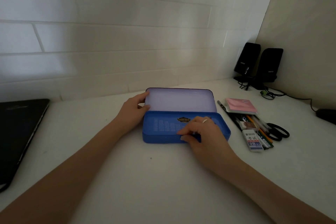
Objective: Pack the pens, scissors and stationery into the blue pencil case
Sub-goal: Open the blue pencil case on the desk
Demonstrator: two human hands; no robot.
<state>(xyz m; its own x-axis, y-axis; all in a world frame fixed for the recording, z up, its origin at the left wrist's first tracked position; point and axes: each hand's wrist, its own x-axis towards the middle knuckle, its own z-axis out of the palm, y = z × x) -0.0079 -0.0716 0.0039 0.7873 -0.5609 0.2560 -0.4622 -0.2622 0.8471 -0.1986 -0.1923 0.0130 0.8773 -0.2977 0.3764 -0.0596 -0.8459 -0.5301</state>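
Observation:
The blue pencil case [163,127] lies open in the middle of the white desk, its pale lilac half [180,99] tilted back toward the wall. My left hand [135,109] grips the left end of that lilac half. My right hand [201,131], wearing a ring, pinches the front edge of the blue half, which shows a logo and a printed table. To the right of the case lie a pink pad of sticky notes [241,105], a black pen [221,105], a bundle of pens and pencils [258,123], a white 2B eraser [252,141] and black scissors [278,132].
A closed black laptop [20,132] lies at the desk's left edge. Two black speakers [258,63] stand in the back right corner, with cables [291,95] trailing to a dark object [327,114] at the right edge. A tiled wall runs close behind the case.

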